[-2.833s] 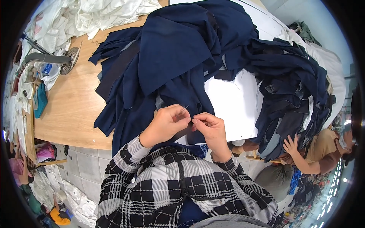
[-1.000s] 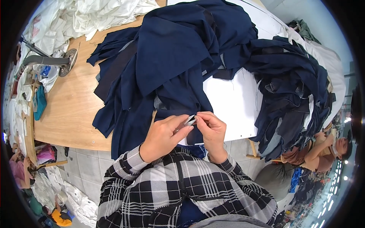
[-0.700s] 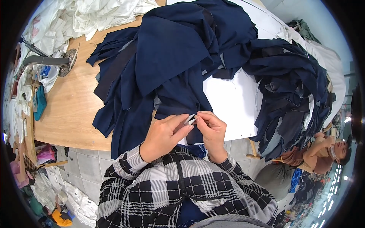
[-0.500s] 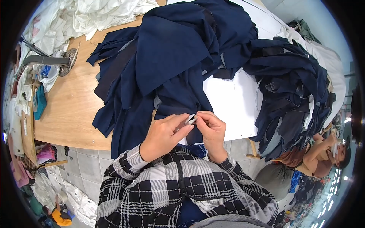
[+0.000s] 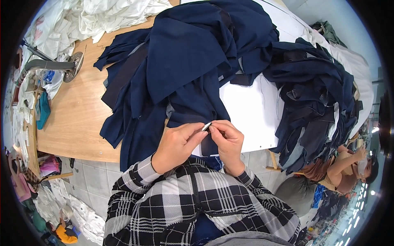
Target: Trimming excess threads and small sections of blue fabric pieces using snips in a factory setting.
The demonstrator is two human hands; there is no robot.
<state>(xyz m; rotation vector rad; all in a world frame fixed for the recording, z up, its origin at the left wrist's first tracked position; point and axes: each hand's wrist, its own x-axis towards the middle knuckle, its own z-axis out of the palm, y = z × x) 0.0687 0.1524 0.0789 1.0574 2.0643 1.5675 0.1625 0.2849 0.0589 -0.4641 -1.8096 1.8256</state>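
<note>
Pinching small pale tag (image 5: 206, 126) between fingers of left hand (image 5: 177, 146) and right hand (image 5: 227, 141), navy cloth (image 5: 184, 78) beneath

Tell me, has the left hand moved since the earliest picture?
Yes. The left hand has slid down, off the navy fabric, toward the table's near edge.

Small white label (image 5: 206, 126) pinched between both hands' fingers, over navy fabric edge
</note>
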